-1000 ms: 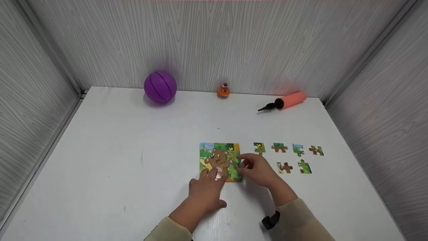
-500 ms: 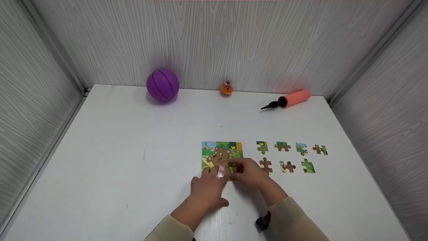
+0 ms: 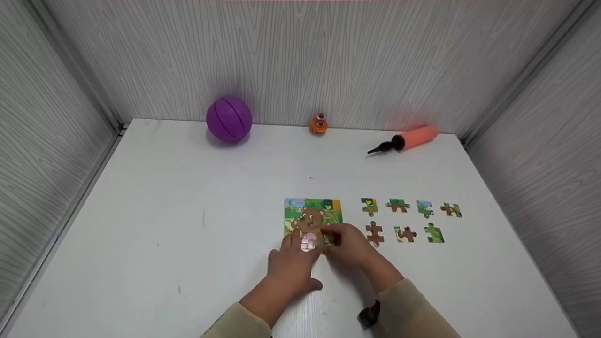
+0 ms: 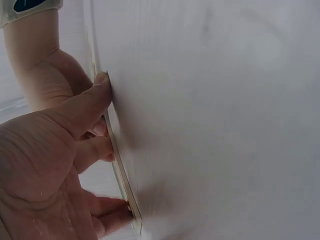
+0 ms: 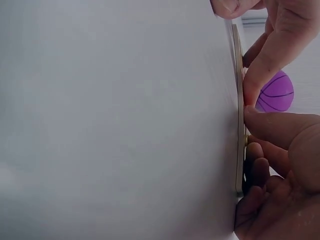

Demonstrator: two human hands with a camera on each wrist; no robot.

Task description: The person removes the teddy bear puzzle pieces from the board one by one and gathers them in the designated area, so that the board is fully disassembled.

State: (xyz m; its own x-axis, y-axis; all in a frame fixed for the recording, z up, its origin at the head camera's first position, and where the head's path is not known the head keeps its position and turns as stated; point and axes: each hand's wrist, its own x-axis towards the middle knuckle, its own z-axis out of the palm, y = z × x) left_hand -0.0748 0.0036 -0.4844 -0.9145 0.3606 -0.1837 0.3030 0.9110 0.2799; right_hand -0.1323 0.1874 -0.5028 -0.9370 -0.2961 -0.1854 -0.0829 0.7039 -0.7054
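Note:
A square bear jigsaw puzzle point(image 3: 312, 213) lies on the white table. My left hand point(image 3: 292, 265) rests on its lower left part, fingers spread and thumb held out to the side. Over the lower right part, my right hand point(image 3: 350, 244) has thumb and index finger drawn together on a puzzle piece, mostly covered by the fingers. From the right wrist view, the curled fingers of the right hand point(image 5: 285, 155) sit close to the board's edge point(image 5: 239, 120). The left wrist view shows the left hand point(image 4: 50, 155) with fingertips on the board.
Several loose puzzle pieces point(image 3: 398, 205) lie in two rows right of the puzzle. A purple ball point(image 3: 229, 119), a small orange toy point(image 3: 319, 124) and a coral-coloured hand pump point(image 3: 415, 137) stand along the back wall.
My right hand has moved left from the puzzle's right edge onto its lower right part, uncovering a brown loose piece. The left hand stays on the puzzle; its fingers shift slightly.

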